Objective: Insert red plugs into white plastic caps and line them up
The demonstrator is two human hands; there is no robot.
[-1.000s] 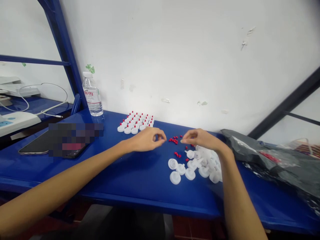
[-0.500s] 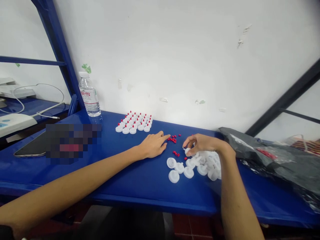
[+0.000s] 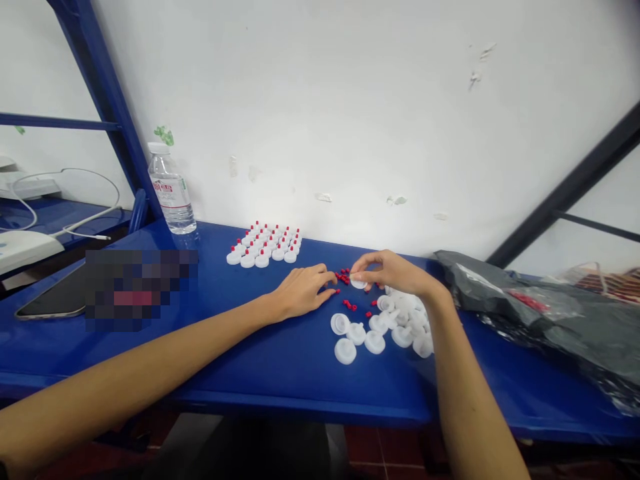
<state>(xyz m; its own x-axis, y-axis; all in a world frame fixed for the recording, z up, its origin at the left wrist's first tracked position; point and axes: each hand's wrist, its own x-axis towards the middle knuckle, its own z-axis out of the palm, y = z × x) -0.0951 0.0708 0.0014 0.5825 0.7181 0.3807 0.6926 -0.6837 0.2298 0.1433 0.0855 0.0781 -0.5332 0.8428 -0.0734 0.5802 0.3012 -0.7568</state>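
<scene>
My right hand (image 3: 387, 270) pinches a white nozzle cap (image 3: 359, 283) above the table, beside the small red tips (image 3: 343, 276). My left hand (image 3: 305, 291) rests on the table to the left of these tips, thumb and index finger curved with a gap between them. One red tip (image 3: 338, 291) lies right at its thumb tip; whether they touch is hard to tell. Under and in front of my right wrist spreads a loose heap of white caps (image 3: 403, 335). Further back on the left stand rows of white caps with red tips fitted (image 3: 262, 261).
A water bottle (image 3: 173, 193) stands by the wall at the back left. Near it lie a dark tablet-like device (image 3: 50, 293) and a blurred-out item (image 3: 140, 290). A dark plastic bag (image 3: 540, 327) covers the right side of the blue table (image 3: 280, 373).
My right hand has lifted a white cap off the heap and carried it left, towards the red tips. My left thumb and index finger have curled in beside one red tip.
</scene>
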